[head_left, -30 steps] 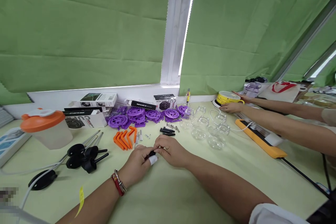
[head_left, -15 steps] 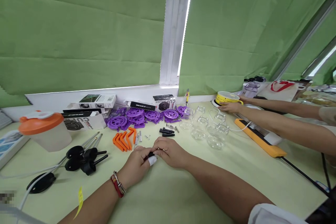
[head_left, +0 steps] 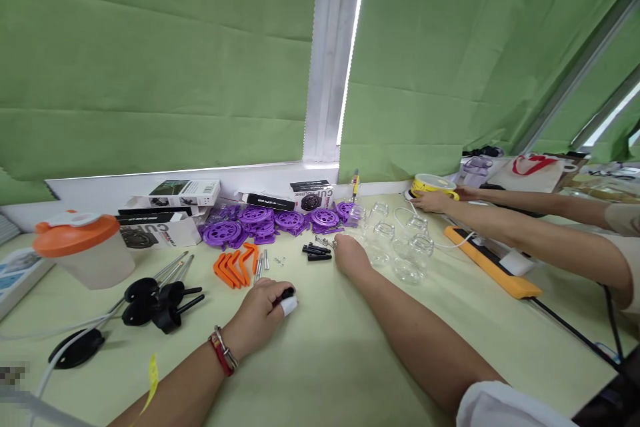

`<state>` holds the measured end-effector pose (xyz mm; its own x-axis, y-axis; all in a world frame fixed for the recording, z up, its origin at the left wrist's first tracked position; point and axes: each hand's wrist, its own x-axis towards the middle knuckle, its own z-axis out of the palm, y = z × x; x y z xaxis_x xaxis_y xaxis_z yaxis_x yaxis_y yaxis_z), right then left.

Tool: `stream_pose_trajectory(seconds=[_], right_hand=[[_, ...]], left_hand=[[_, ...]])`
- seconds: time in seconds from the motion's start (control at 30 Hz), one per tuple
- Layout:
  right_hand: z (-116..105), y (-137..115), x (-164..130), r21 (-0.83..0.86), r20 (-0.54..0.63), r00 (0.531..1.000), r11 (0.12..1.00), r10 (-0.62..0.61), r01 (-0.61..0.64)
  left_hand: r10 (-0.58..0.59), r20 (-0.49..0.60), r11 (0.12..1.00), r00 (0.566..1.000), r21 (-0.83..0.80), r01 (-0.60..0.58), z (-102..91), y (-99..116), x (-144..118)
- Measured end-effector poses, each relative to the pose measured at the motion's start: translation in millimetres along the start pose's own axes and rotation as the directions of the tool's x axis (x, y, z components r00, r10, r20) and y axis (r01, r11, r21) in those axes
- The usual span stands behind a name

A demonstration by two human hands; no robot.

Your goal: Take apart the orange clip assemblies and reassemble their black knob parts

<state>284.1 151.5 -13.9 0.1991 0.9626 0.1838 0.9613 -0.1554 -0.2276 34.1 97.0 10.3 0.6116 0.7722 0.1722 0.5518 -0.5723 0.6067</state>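
Observation:
My left hand (head_left: 261, 310), with a white wrap on its thumb, is closed around a small black plastic part (head_left: 287, 293) just above the table; only the part's end shows. My right hand (head_left: 353, 255) reaches out to the thin metal springs (head_left: 323, 241), its fingertips at their right end. The back of the hand hides most of its fingers, so I cannot tell whether a spring is between them. Several black tube-shaped pieces (head_left: 317, 253) lie just left of it. Beyond my left hand are orange angled pieces (head_left: 234, 267) and metal pins (head_left: 266, 259).
Purple round plastic parts (head_left: 257, 217) are piled before the cup holder boxes (head_left: 313, 197). Clear glass-like cups (head_left: 407, 260) stand on the right, near an orange power strip (head_left: 493, 263). Another person's hands hold a yellow cup (head_left: 434, 185). Black parts with rods (head_left: 167, 303) lie left.
My right hand has left my left hand and moved right and forward to the springs. My left hand stays in place with the black part. The other person's near hand has shifted slightly left.

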Motion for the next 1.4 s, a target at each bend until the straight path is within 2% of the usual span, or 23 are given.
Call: stream_pose_trajectory(seconds=[0.17,0.3,0.4,0.47,0.53,0.63,0.73,0.97,1.17,1.4], right_hand=[[2,1,1,0.0,0.014,1.0,1.0,0.023,-0.023],[-6,0,-3,0.034,0.002,1.0,0.999,0.011,-0.012],[-17,-11,-14,0.212,-0.092,0.988,0.967,-0.125,0.142],[-24,-22,-27,0.413,-0.183,0.945,0.852,-0.269,0.323],[-28,-36,-43,0.59,-0.208,0.907,0.693,-0.366,0.414],[-29,-57,-65,0.806,-0.135,0.876,0.463,-0.464,0.369],[-27,-71,-78,0.845,-0.146,0.841,0.377,-0.521,0.38],[-26,-73,-84,0.773,-0.173,0.814,0.436,-0.554,0.461],[-29,-69,-83,0.689,-0.205,0.755,0.456,-0.623,0.564],[-20,-68,-81,0.692,-0.191,0.781,0.483,-0.595,0.537]], left_hand=[[-0.014,0.007,1.0,1.0,-0.014,0.014,0.3,-1,1],[0.008,0.005,1.0,1.0,0.004,-0.008,0.1,-1,0],[0.025,-0.011,1.0,1.0,0.019,-0.025,0.1,-1,0],[0.033,-0.017,0.999,0.999,0.026,-0.033,0.1,0,1],[0.042,-0.014,0.999,0.999,0.031,-0.042,-0.1,0,1],[0.053,-0.02,0.998,0.998,0.034,-0.052,-0.2,1,1],[0.064,-0.036,0.998,0.997,0.03,-0.063,0.1,0,1],[0.084,-0.04,0.996,0.996,0.006,-0.084,1.4,-1,1],[0.051,-0.04,0.999,0.998,-0.009,-0.051,0.0,-1,0],[0.051,-0.038,0.998,0.998,-0.026,-0.052,-0.1,-3,0]])
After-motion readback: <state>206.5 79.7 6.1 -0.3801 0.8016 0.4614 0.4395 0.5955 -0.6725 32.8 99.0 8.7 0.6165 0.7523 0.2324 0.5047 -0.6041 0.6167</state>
